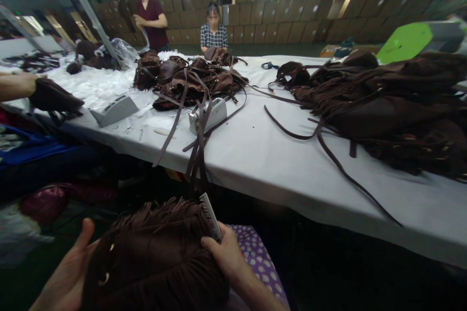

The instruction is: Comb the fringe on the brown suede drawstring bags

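Observation:
A dark brown fringed bag (153, 257) lies on my lap at the bottom of the view. My left hand (67, 277) holds the bag's left edge, thumb raised and fingers hidden under the suede. My right hand (228, 255) is closed on a grey comb (210, 215), whose teeth rest against the fringe at the bag's upper right. A purple dotted cloth (260, 262) shows under my right wrist.
A long white table (262, 155) runs across the view with heaps of brown bags (383, 107) and loose straps (199, 141). Two grey devices (115, 109) sit on it. Two people stand at the far side. Another person's forearm (18, 85) holds a bag at left.

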Demonstrator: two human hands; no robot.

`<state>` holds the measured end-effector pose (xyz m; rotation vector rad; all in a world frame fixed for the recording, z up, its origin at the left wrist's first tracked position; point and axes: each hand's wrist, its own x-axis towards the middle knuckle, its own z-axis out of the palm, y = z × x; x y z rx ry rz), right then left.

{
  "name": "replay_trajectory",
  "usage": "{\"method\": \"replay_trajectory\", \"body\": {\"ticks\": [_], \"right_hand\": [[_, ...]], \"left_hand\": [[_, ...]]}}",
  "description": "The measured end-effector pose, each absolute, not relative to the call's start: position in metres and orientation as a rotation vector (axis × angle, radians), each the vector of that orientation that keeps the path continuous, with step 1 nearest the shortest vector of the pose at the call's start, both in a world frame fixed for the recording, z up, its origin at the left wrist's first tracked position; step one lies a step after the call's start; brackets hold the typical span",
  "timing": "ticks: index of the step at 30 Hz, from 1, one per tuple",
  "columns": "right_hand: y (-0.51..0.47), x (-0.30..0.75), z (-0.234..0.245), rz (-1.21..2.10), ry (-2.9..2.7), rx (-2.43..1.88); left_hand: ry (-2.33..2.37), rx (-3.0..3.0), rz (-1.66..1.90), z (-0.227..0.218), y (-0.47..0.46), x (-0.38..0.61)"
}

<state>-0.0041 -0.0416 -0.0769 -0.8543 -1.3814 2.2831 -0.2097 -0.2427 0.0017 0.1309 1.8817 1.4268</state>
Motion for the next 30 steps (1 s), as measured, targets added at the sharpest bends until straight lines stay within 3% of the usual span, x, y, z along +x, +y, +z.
{"method": "replay_trajectory", "body": {"ticks": [3, 6, 12, 17, 20, 25, 30], "right_hand": [[-0.054, -0.008, -0.094, 2.447, -0.956, -1.083], [-0.062, -0.011, -0.105, 2.528, -0.75, -1.193], [-0.072, -0.019, -0.099, 2.462, -0.743, -1.228], [-0.085, -0.028, -0.096, 2.464, -0.669, -1.278], [-0.09, -0.027, -0.097, 2.463, -0.65, -1.303], [-0.079, -0.009, -0.105, 2.481, -0.651, -1.331], [-0.052, 0.025, -0.114, 2.444, -0.803, -1.354]], "left_hand": [[1.779, -0.128, 1.329, -0.031, -0.247, -0.198], [2.184, -0.131, 1.11, -0.053, -0.251, -0.183], [2.973, 0.676, 0.73, -0.034, -0.252, -0.166], [2.426, 1.413, 0.531, -0.045, -0.222, -0.105], [2.404, 1.429, 0.468, -0.064, -0.199, -0.084], [2.117, 1.504, 0.766, -0.078, -0.183, -0.109], [2.195, 1.395, 0.847, -0.057, -0.193, -0.152]]}}
